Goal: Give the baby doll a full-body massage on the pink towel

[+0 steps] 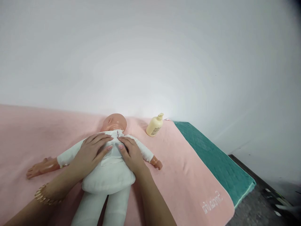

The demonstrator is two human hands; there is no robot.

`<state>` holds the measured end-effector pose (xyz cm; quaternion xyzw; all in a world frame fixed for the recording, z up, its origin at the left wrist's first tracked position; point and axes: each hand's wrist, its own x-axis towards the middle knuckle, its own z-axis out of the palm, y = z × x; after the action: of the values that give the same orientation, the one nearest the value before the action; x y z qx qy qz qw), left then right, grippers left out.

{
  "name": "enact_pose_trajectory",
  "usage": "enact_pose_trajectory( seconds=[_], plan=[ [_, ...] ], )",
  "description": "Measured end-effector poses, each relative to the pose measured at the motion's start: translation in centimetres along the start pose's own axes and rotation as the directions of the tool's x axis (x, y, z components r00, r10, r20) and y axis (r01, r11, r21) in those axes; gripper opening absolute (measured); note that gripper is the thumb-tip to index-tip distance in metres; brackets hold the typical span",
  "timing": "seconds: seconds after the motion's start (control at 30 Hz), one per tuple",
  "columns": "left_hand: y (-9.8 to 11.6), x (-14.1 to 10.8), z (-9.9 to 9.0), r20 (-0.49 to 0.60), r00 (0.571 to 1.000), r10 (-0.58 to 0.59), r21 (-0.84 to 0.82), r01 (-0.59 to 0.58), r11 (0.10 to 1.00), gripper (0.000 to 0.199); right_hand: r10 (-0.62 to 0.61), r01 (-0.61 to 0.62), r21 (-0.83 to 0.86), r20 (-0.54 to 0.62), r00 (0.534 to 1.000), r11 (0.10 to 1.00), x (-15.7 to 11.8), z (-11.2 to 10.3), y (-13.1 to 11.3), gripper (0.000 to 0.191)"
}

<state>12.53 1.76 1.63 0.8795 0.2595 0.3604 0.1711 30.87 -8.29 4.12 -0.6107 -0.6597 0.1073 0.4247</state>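
Observation:
A baby doll (110, 180) with a white cloth body and plastic head and hands lies face down, its head toward the wall and its arms spread out. My left hand (90, 152) rests flat on the left of the doll's upper back, fingers stretched toward the middle seam. On the right of the back lies my right hand (131, 152), also flat, its fingertips near the same seam. Both hands press on the cloth without gripping it. A pale yellow pump bottle (154, 125) stands tilted in view to the right of the doll's head.
Under the doll spreads a pink blanket (188, 182) with white lettering near its right corner. A green quilted pad (211, 157) shows beyond its right edge. A white wall (150, 56) rises behind. Dark floor (249, 207) and some blurred items lie at the lower right.

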Motion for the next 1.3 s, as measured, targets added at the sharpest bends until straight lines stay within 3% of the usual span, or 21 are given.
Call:
enact_pose_trajectory(
  seconds=[0.2, 0.4, 0.6, 0.8, 0.97, 1.1, 1.13, 1.2, 1.23, 1.3],
  plan=[
    [0.5, 0.0, 0.1, -0.02, 0.999, -0.03, 0.014, 0.03, 0.999, 0.054, 0.002, -0.002, 0.008, 0.003, 1.0, 1.0, -0.1, 0.0, 0.2, 0.043],
    [1.1, 0.3, 0.0, -0.049, 0.994, -0.099, -0.008, 0.099, 0.995, 0.075, -0.013, 0.013, -0.001, 0.038, 0.999, 1.0, -0.3, 0.1, 0.5, 0.054],
    [1.1, 0.5, -0.2, 0.03, 0.994, -0.107, -0.011, 0.107, 0.994, 0.065, -0.007, 0.009, -0.03, 0.058, 0.998, 1.0, -0.1, 0.2, 0.8, 0.055],
    [1.1, 0.5, -0.3, 0.04, 0.993, -0.107, -0.008, 0.107, 0.994, 0.063, -0.014, 0.014, -0.007, 0.043, 0.999, 1.0, 0.0, 0.2, 0.7, 0.06],
    [1.3, 0.4, -0.5, -0.015, 0.995, -0.094, -0.06, 0.093, 0.994, 0.061, -0.039, 0.043, 0.052, -0.068, 0.997, 0.998, -0.6, -0.2, 0.6, 0.057],
    [3.4, 0.6, -2.2, -0.124, 0.986, -0.111, -0.191, 0.086, 0.978, 0.049, -0.088, 0.105, 0.067, -0.222, 0.971, 0.992, -2.0, -1.1, -0.2, 0.042],
    [4.2, 0.7, -2.9, -0.105, 0.986, -0.131, -0.238, 0.103, 0.966, 0.048, -0.11, 0.128, 0.062, -0.239, 0.965, 0.99, -2.6, -1.4, -0.5, 0.039],
    [5.9, 0.6, -4.4, 0.074, 0.986, -0.151, -0.321, 0.167, 0.932, 0.048, -0.169, 0.179, 0.023, -0.228, 0.959, 0.984, -4.1, -2.1, -1.3, 0.035],
    [6.7, 0.5, -5.2, 0.201, 0.972, -0.125, -0.335, 0.188, 0.923, 0.048, -0.203, 0.205, -0.009, -0.205, 0.958, 0.979, -5.1, -2.4, -1.8, 0.034],
    [7.8, -0.3, -6.3, 0.397, 0.918, 0.008, -0.309, 0.125, 0.943, 0.041, -0.255, 0.247, -0.069, -0.159, 0.954, 0.967, -7.1, -3.1, -2.7, 0.034]
  ],
)
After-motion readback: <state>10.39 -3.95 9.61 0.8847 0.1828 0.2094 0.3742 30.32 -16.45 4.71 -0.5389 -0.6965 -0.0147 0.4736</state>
